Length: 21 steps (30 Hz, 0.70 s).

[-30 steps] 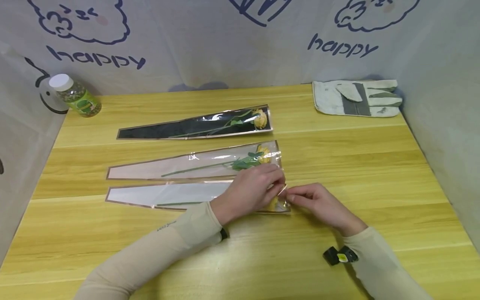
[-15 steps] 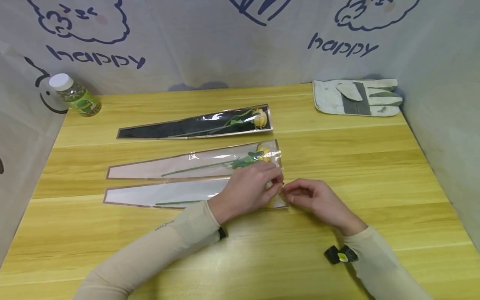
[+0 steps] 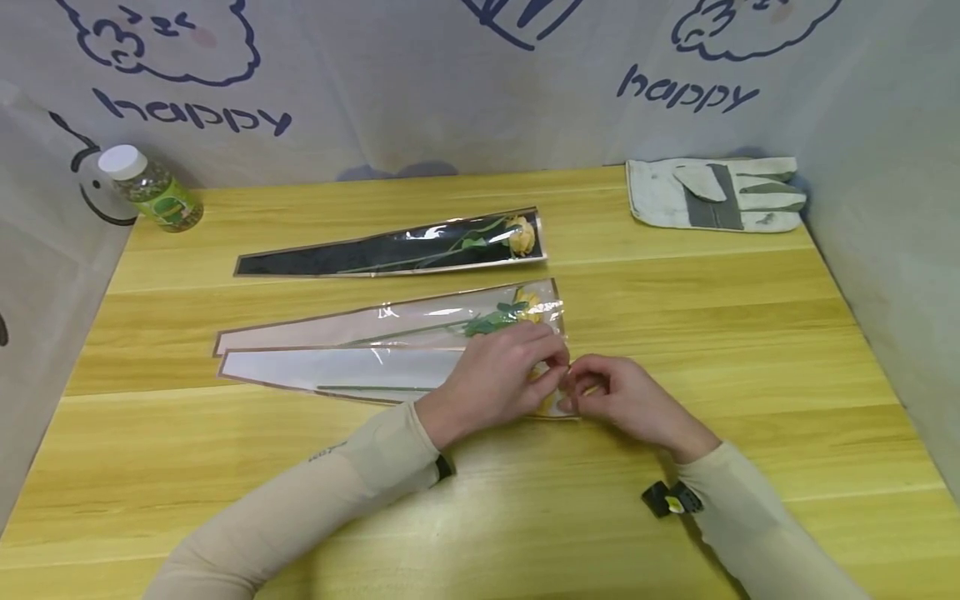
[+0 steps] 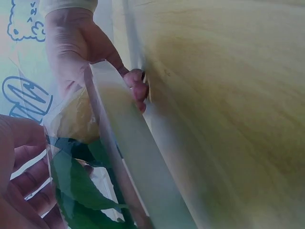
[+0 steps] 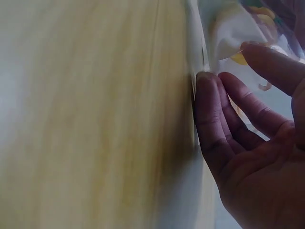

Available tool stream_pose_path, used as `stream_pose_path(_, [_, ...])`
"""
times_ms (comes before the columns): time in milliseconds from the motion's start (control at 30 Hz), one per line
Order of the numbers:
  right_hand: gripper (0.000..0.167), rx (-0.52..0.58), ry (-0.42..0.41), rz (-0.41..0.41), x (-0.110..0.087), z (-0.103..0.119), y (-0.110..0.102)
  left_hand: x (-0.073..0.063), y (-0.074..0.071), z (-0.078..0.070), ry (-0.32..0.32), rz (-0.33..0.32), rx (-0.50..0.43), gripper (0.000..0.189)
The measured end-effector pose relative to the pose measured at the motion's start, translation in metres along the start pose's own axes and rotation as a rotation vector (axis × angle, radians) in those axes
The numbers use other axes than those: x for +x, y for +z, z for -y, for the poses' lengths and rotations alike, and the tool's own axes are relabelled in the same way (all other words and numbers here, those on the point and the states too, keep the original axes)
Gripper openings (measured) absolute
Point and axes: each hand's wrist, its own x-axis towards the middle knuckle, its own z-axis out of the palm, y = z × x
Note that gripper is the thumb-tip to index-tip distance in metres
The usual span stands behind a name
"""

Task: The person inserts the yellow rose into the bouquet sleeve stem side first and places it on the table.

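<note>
A long tapered flower sleeve [image 3: 300, 365], white-backed with clear film and a brown border, lies nearest the person. Inside it is a yellow rose [image 4: 78, 119] with green leaves [image 4: 81, 186] and a thin stem. At its wide end, my left hand [image 3: 498, 379] grips the film by the bloom, covering much of the flower in the head view. My right hand [image 3: 626, 400] pinches the mouth of the same sleeve from the right. The right wrist view has the thumb [image 5: 271, 67] at the clear film's edge, with the fingers against the backing.
Beyond the hands lies a pink-backed sleeve [image 3: 277, 335] with a yellow rose, partly overlapped by the white one. Farther back is a black-backed sleeve [image 3: 315, 260], also holding a yellow rose. A white-capped jar [image 3: 165, 200] stands back left; a work glove [image 3: 716, 196] lies back right.
The white sleeve's narrow end has shifted away from the person and slightly right, now overlapping the pink one. My right hand has moved a little left and farther onto the sleeve's mouth.
</note>
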Motion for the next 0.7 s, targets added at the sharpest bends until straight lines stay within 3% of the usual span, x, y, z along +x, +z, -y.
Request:
stream_pose_path(133, [0.015, -0.043, 0.023, 0.008, 0.0038, 0.0015, 0.0007, -0.0001, 0.0000, -0.0001, 0.003, -0.008, -0.007, 0.006])
stream_pose_path(467, [0.029, -0.090, 0.008, 0.069, 0.0064, 0.0041, -0.0004, -0.0007, 0.0003, 0.0001, 0.002, 0.008, 0.012, 0.003])
stream_pose_path(700, [0.007, -0.029, 0.062, 0.051, 0.0031, 0.0054, 0.0012, -0.0007, -0.0007, 0.0002, -0.003, 0.023, 0.034, 0.008])
